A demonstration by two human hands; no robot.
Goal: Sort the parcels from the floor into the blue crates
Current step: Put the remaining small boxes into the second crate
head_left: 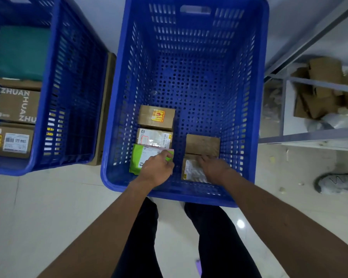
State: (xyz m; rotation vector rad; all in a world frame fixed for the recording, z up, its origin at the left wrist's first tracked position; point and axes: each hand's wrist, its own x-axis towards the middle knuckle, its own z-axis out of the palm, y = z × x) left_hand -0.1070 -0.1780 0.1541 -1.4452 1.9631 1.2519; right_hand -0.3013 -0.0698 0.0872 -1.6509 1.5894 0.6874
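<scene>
Both my arms reach down into the big blue crate [189, 81] in front of me. My left hand [156, 171] grips the near right corner of a green parcel [138, 160] lying at the crate's near left. My right hand [214, 169] rests with fingers extended on a labelled brown box [191, 170] at the near right. Behind that box lies a plain brown box [202, 145]. Behind the green parcel sit a taped white-label box [154, 138] and a brown box with a red-yellow sticker [156, 116].
A second blue crate [48, 109] at the left holds a teal parcel [21, 53] and several brown boxes. A flat carton stands between the crates. Metal shelving [309, 135] with crumpled cardboard [321, 89] stands at the right. A grey shoe [338, 182] rests on the pale tile floor.
</scene>
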